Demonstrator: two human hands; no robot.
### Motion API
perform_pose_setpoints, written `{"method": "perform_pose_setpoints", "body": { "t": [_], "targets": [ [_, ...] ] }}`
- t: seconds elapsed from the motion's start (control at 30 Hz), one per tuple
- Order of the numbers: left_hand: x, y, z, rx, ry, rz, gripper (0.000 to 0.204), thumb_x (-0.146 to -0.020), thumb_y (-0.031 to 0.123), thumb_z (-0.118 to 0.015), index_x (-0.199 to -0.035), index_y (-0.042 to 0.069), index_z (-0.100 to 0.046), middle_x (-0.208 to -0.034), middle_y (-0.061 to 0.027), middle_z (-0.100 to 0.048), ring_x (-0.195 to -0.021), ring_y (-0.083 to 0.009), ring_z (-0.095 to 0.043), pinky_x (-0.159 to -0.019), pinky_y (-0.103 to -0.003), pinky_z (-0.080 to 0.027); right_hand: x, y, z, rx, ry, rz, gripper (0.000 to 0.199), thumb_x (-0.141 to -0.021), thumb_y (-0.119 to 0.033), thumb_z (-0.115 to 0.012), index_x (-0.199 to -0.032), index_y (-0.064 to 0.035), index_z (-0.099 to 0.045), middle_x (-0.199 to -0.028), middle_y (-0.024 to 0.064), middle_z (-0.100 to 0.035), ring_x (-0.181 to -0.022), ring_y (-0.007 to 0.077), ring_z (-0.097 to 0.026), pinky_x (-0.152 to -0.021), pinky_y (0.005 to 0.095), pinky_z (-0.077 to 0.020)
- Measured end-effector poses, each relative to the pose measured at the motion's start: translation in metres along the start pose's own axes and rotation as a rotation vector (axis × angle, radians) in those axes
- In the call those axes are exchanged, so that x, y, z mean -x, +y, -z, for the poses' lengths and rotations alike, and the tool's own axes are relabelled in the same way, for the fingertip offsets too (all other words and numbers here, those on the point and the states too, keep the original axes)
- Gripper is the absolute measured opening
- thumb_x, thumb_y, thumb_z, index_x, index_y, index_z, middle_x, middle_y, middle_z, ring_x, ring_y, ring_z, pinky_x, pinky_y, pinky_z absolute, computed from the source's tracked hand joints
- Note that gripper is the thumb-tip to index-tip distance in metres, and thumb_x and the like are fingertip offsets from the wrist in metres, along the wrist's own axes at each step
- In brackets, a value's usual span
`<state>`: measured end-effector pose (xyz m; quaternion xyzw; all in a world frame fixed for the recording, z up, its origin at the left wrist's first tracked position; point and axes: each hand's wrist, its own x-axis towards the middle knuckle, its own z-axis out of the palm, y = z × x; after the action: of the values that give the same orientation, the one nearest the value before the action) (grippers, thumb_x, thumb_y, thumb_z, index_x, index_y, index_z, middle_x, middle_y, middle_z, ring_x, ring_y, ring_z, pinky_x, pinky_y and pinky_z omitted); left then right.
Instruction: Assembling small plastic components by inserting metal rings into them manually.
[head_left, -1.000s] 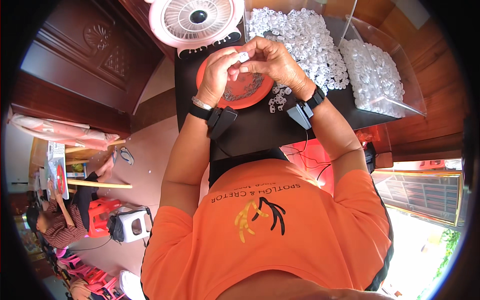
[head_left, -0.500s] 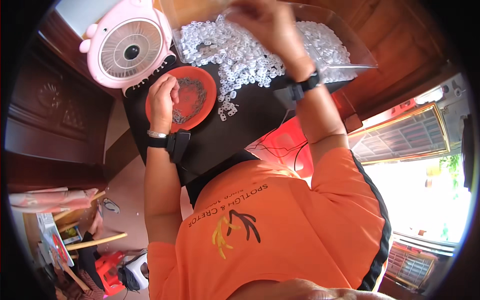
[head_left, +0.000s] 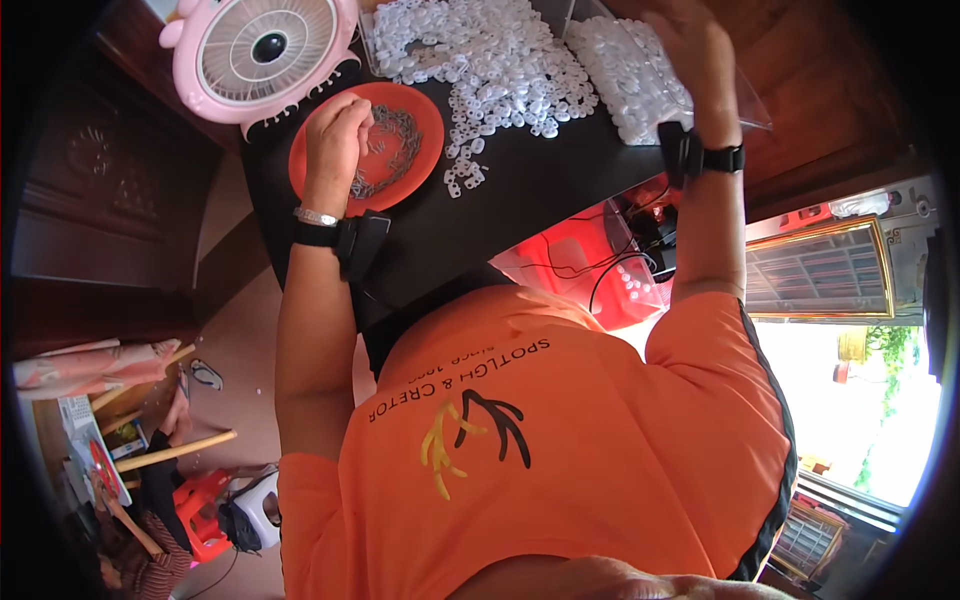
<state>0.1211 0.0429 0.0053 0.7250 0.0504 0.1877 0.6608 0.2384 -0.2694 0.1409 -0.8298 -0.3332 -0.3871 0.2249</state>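
Observation:
My left hand [head_left: 340, 135] is closed, its fingers curled over the left side of a round orange plate [head_left: 428, 125]. Whatever those fingers hold is hidden. Small grey metal pins [head_left: 408, 150] lie in a ring on the plate. Out to the upper right, my right hand [head_left: 690, 45] hovers over a clear plastic bin [head_left: 757, 112], its fingers smeared and dim. White plastic clips [head_left: 630, 90] fill that side of the bin. A large heap of white clips [head_left: 500, 75] spreads across the back of the table, and a few loose clips [head_left: 465, 170] trail toward me.
A pink fan [head_left: 300, 70] stands at the back left of the black table [head_left: 510, 195]. Below its right edge are a red container [head_left: 570, 265] and dark cables [head_left: 600, 275]. At the lower left another person [head_left: 165, 545] sits near a red stool [head_left: 205, 515].
My right hand has swung right, from above the middle of the clip heap to the bin's right side. My left hand stays closed at the plate. The whole view has shifted, the table sitting higher.

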Motion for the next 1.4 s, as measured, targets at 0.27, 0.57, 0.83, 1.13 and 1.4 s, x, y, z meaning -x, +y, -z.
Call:
{"method": "perform_pose_setpoints", "body": {
  "t": [0.27,0.57,0.83,1.13,1.4],
  "targets": [
    [0.001,-0.005,-0.001,-0.158,-0.169,0.17,0.024,-0.083,0.022,-0.05,-0.066,0.004,-0.052,-0.058,-0.0004,-0.049,-0.048,-0.0087,-0.045,-0.044,-0.023,-0.036,0.069,-0.012,-0.102,-0.264,-0.739,0.031,0.017,-0.077,-0.02,-0.063,-0.088,-0.0069,-0.067,-0.081,0.0104,-0.066,-0.073,0.0241,-0.063,-0.068,0.0337,-0.0489],
    [0.004,-0.003,-0.006,-0.214,-0.301,0.261,0.026,-0.085,0.025,-0.048,-0.07,0.005,-0.053,-0.058,-0.0014,-0.05,-0.049,-0.0101,-0.047,-0.044,-0.023,-0.036,0.082,-0.019,-0.137,0.02,-0.771,0.107,0.021,-0.077,-0.026,-0.059,-0.086,-0.0081,-0.066,-0.084,0.0096,-0.064,-0.08,0.0284,-0.062,-0.07,0.0388,-0.0488],
    [0.008,0.006,-0.007,-0.185,-0.263,0.157,0.025,-0.085,0.024,-0.049,-0.072,0.003,-0.054,-0.058,-0.0012,-0.05,-0.048,-0.0097,-0.047,-0.045,-0.024,-0.037,0.069,-0.03,-0.132,-0.551,-0.804,-0.201,0.023,-0.084,-0.028,-0.058,-0.087,-0.0066,-0.065,-0.074,0.0038,-0.061,-0.069,0.017,-0.059,-0.062,0.0293,-0.046],
    [0.018,0.016,-0.02,-0.115,-0.419,0.065,0.023,-0.087,0.027,-0.048,-0.073,0.009,-0.05,-0.063,0.0022,-0.052,-0.055,-0.006,-0.049,-0.048,-0.019,-0.034,0.05,-0.085,-0.134,-1.195,-0.93,-0.463,0.02,-0.082,-0.028,-0.065,-0.085,-0.0073,-0.064,-0.073,-0.005,-0.057,-0.067,0.0045,-0.051,-0.062,0.0185,-0.0399],
    [0.012,0.012,-0.01,-0.103,-0.318,0.096,0.027,-0.087,0.026,-0.045,-0.068,0.006,-0.049,-0.058,-0.0007,-0.05,-0.052,-0.0089,-0.048,-0.048,-0.021,-0.036,0.042,-0.089,-0.15,-1.252,-0.963,-0.39,0.02,-0.083,-0.024,-0.064,-0.086,-0.0043,-0.066,-0.071,-0.0025,-0.058,-0.066,0.0062,-0.052,-0.062,0.0194,-0.0414]
  ]
}}
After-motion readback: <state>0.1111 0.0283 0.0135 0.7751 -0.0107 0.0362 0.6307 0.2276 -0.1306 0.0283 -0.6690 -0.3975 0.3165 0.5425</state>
